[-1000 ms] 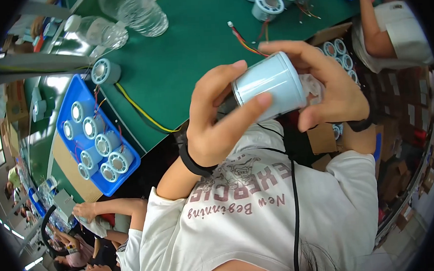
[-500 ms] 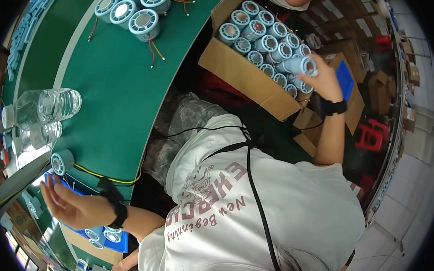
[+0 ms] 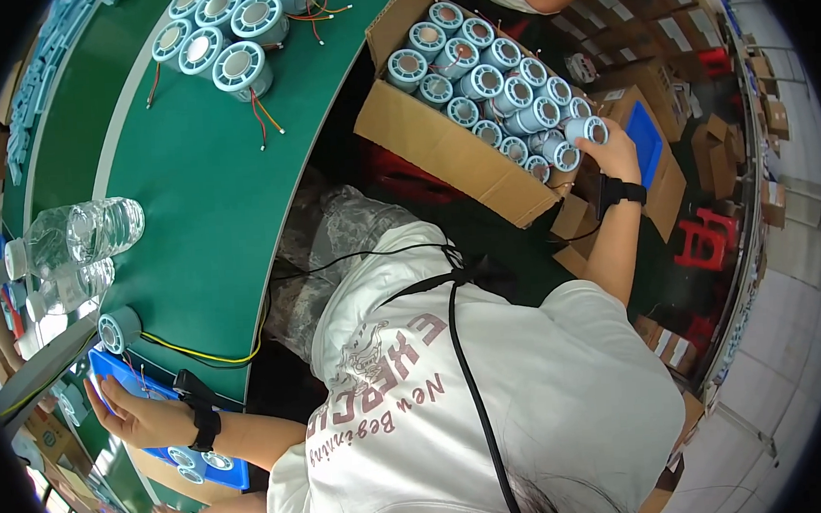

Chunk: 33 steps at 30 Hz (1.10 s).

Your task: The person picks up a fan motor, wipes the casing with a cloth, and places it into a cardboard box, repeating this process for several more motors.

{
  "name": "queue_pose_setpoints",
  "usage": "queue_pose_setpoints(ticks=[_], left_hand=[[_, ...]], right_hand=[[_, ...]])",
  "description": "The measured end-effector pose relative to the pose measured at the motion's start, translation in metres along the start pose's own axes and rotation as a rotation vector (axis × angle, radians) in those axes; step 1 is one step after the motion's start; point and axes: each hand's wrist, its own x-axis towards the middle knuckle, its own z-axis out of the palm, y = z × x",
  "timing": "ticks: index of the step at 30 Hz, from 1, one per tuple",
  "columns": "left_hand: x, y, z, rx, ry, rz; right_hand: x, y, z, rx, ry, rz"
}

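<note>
Gripping a pale blue cylinder (image 3: 588,130) at two o'clock in the view, the right hand (image 3: 617,157) had its fingers and thumb wrapped around the side. The cylinder was near the three o'clock edge of an open cardboard carton (image 3: 447,157); whether it touched the packed cylinders (image 3: 485,81) there could not be told. Just past that hand lay a blue panel (image 3: 644,137). At three o'clock, farther out, was a red stool (image 3: 702,241). At eleven o'clock a cluster of similar cylinders (image 3: 241,70) with thin coloured wires sat on the green worktop (image 3: 194,203). Clear plastic bottles (image 3: 107,226) lay at nine o'clock, above a lone cylinder (image 3: 128,329) and a yellow cable (image 3: 192,346). At eight o'clock the left hand (image 3: 141,421) was open, fingers spread, overlapping in view a blue tray (image 3: 237,475) of cylinders.
</note>
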Motion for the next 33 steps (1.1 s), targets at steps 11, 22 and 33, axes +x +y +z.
queue_pose_setpoints(ticks=[11,22,33], left_hand=[[-0.015,0.008,0.001,0.034,-0.059,0.023],[0.003,-0.025,-0.044,0.285,-0.138,-0.07],[0.046,-0.056,-0.015,0.681,-0.476,0.074]], right_hand=[[-0.019,-0.057,0.028,0.249,-0.334,-0.141],[0.05,-0.161,0.144,0.013,-0.108,-0.408],[0.02,-0.175,0.129,-0.126,0.016,-0.268]])
